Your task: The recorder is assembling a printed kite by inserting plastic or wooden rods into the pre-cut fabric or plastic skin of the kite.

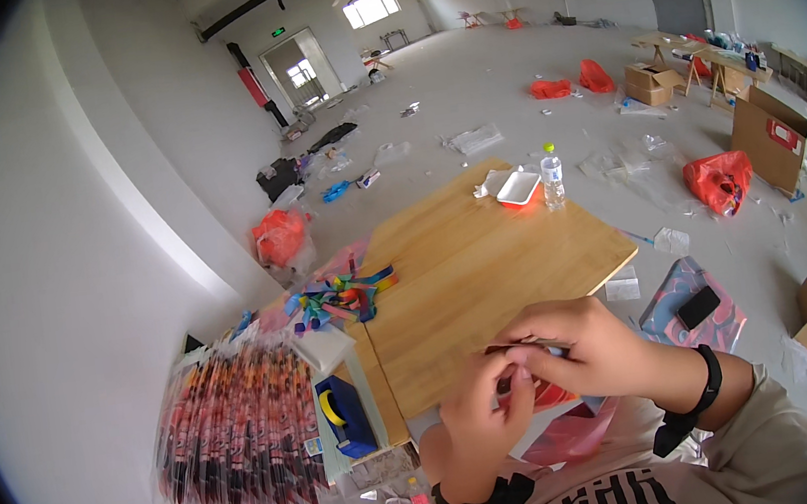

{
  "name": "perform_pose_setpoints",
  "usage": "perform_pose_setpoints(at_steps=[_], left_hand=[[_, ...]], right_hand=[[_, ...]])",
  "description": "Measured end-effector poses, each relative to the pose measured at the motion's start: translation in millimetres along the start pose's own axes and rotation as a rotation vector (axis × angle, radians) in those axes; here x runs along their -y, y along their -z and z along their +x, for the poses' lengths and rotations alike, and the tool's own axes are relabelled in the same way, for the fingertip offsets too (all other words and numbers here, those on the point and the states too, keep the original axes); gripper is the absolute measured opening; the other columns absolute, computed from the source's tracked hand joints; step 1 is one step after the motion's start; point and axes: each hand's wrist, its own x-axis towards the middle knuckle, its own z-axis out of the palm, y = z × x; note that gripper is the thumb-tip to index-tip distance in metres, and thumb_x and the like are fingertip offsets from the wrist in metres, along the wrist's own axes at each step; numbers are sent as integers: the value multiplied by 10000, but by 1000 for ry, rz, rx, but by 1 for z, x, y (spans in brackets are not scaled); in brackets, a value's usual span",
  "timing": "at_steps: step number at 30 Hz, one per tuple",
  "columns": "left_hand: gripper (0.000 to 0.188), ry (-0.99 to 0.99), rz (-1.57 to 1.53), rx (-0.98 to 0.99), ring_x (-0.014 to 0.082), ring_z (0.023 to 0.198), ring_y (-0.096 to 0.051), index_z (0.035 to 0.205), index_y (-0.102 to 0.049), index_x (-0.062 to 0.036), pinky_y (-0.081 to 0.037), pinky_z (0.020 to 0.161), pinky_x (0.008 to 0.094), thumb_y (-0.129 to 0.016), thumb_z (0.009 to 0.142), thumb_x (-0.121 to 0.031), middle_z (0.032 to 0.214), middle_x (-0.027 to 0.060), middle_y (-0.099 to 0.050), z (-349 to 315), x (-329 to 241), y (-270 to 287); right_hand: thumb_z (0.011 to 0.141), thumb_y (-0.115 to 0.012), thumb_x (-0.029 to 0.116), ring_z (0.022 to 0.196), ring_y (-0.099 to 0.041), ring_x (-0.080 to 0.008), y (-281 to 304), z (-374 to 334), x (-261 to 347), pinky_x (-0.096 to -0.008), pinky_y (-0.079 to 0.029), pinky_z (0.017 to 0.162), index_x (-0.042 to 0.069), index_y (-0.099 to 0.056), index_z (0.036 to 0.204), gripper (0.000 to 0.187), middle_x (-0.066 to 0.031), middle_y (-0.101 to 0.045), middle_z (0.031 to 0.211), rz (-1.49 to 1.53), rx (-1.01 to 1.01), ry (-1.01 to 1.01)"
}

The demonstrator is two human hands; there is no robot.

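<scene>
Pale floor, strewn with plastic and boxes, surrounds a wooden table. At 5 o'clock of the view, by the table's near edge, the left hand and right hand meet, fingers curled, thumbs and fingertips pinching a thin piece. The fingers hide most of it, so its kind cannot be told. A pink sheet shows below. The piece looks light and probably flexible, liable to crease; a fingertip pinch along its edges seems the best hold. At 8 o'clock lie colourful strips and wrapped packs; at 7, a blue dispenser; at 2, a bottle.
</scene>
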Motion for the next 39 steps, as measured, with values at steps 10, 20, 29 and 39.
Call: perform_pose_setpoints(at_steps=[10, 20, 29, 39], left_hand=[[151, 311, -325, -61, 124, 827, -565, 917, -611, 7, -456, 746, 248, -757, 915, 50, 948, 75, -602, 13, -5, 14], [274, 555, -680, 73, 165, 807, -597, 966, -740, 93, -464, 721, 297, -635, 1071, -138, 922, 103, -649, 23, 1, 31], [155, 705, -548, 322, 96, 744, -596, 937, -768, 59, -462, 685, 240, -749, 986, -87, 870, 47, -672, 28, 16, 56], [63, 689, -511, 326, 52, 725, -552, 924, -761, 67, -381, 621, 219, -788, 934, 11, 848, 32, -649, 30, 16, 55]], right_hand=[[942, -749, 164, 700, -692, -349, 8, -6, -5, -411, -536, 637, 46, -752, 974, 123, -140, -714, 792, -31, 82, -62], [930, -777, 157, 646, -679, -317, 17, -11, -13, -386, -523, 613, 36, -756, 973, 131, -142, -704, 744, -19, 125, -106], [922, -766, 212, 645, -696, -356, 13, -11, -15, -418, -542, 611, 34, -743, 913, 180, -163, -709, 721, -30, 166, -121], [912, -752, 218, 644, -703, -355, 12, -11, -16, -422, -555, 623, 40, -751, 915, 178, -169, -716, 730, -49, 202, -151]])
